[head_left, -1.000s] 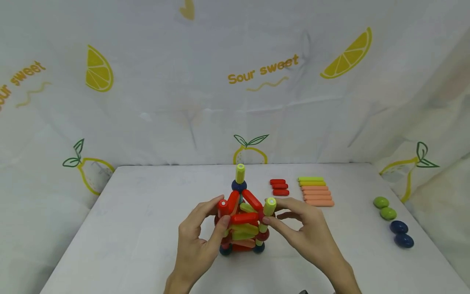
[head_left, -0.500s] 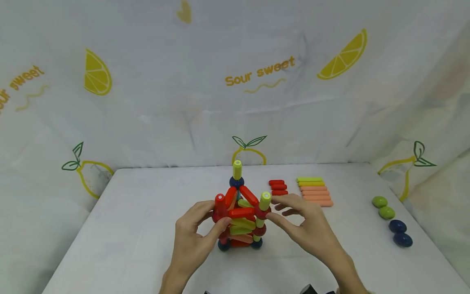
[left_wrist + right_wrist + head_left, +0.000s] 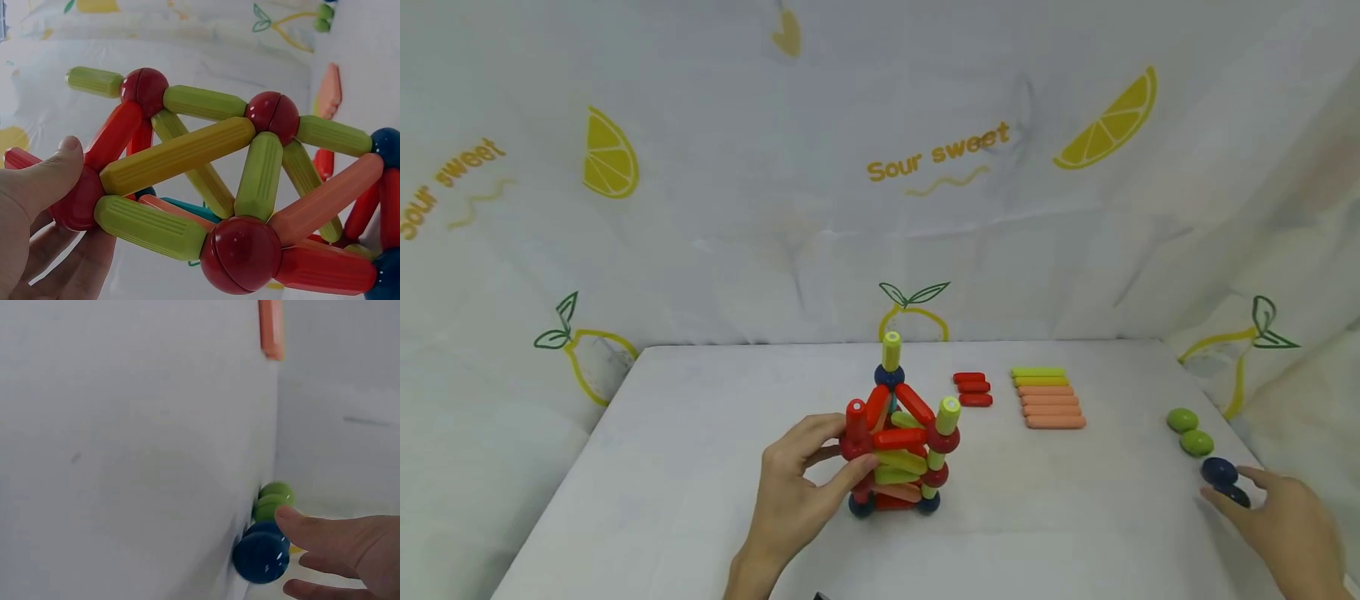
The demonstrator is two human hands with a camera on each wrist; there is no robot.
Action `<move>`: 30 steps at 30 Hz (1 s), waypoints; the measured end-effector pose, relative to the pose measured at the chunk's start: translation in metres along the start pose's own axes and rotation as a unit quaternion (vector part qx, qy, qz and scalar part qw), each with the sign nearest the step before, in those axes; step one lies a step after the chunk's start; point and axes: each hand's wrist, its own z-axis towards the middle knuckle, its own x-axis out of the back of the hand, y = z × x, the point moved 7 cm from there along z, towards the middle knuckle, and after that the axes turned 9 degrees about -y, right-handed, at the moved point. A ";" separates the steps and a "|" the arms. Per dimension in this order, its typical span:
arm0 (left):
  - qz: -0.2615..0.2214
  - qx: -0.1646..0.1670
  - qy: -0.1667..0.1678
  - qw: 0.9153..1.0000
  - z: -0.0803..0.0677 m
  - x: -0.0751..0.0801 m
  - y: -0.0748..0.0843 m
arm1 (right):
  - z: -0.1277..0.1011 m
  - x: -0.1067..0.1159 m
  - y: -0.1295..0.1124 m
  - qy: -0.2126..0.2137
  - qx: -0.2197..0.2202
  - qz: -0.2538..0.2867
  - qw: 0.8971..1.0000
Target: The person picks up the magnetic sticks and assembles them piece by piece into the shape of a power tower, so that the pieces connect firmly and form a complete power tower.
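Head | left hand (image 3: 801,492) fingers grip red-green-orange rod tower (image 3: 898,442) | right hand (image 3: 1285,521) fingers loose, touching navy ball (image 3: 1219,472)

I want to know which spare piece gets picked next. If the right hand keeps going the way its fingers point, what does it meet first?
Most likely the nearer dark blue ball: the right hand reaches toward it, fingertips right beside it. The other blue ball and two green balls lie beyond. Whether it touches already is unclear.

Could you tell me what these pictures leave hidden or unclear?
- Head view: the right hand covers part of the nearer blue ball; contact unclear.
- Right wrist view: blurred, so a grip cannot be told.
- Left wrist view: the stick structure is cut off at the right edge.
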 end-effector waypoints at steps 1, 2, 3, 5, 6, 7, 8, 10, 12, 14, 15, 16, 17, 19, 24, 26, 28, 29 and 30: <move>0.000 0.000 0.001 1.000 0.000 0.000 0.000 | 0.001 -0.005 0.010 -0.022 -0.020 -0.005 1.000; 0.000 0.001 0.002 1.000 0.000 0.000 0.000 | 0.002 -0.011 0.017 -0.044 -0.042 -0.008 0.998; 0.000 0.000 0.003 1.000 0.000 0.001 -0.001 | 0.003 -0.015 0.022 -0.062 -0.057 -0.011 0.996; -0.003 -0.002 0.001 1.000 0.000 0.001 -0.001 | 0.003 -0.021 0.028 -0.082 -0.072 -0.013 0.994; -0.004 -0.003 0.000 1.000 0.000 0.001 -0.001 | 0.003 -0.022 0.030 -0.087 -0.077 -0.012 0.993; -0.006 -0.005 -0.002 1.000 0.001 0.000 -0.001 | 0.003 -0.023 0.031 -0.088 -0.084 -0.010 0.993; -0.007 -0.006 -0.005 1.000 0.001 0.000 -0.001 | 0.003 -0.023 0.033 -0.087 -0.089 -0.007 0.992; -0.010 -0.007 -0.009 1.000 0.001 -0.001 -0.001 | 0.002 -0.024 0.034 -0.083 -0.097 -0.001 0.992; -0.010 -0.008 -0.011 1.000 0.001 -0.001 -0.001 | 0.002 -0.024 0.032 -0.069 -0.092 0.003 0.993; -0.009 -0.010 -0.011 1.000 0.001 -0.001 -0.001 | 0.002 -0.023 0.029 -0.055 -0.082 0.009 0.995; -0.009 -0.010 -0.011 1.000 0.001 -0.001 -0.001 | 0.002 -0.022 0.027 -0.049 -0.076 0.013 0.996; -0.008 -0.010 -0.010 1.000 0.001 0.000 -0.001 | 0.002 -0.022 0.026 -0.044 -0.071 0.019 0.996; -0.008 -0.011 -0.010 1.000 0.001 0.000 -0.001 | 0.001 -0.021 0.026 -0.042 -0.071 0.023 0.996; -0.007 -0.011 -0.010 1.000 0.001 0.000 -0.001 | 0.000 -0.017 0.023 -0.028 -0.063 0.040 0.997; 0.005 -0.017 0.003 1.000 0.001 0.001 0.000 | -0.013 0.016 -0.017 0.066 0.043 0.082 0.994; 0.019 -0.026 0.021 0.999 0.002 0.002 0.002 | -0.028 0.035 -0.050 0.107 0.114 0.121 0.980; 0.031 -0.033 0.042 0.998 0.002 0.002 0.005 | -0.048 0.056 -0.090 0.139 0.194 0.168 0.956; 0.038 -0.035 0.053 0.997 0.002 0.002 0.006 | -0.061 0.066 -0.111 0.151 0.233 0.193 0.941; 0.043 -0.040 0.062 0.996 0.002 0.002 0.008 | -0.073 0.075 -0.134 0.156 0.270 0.218 0.925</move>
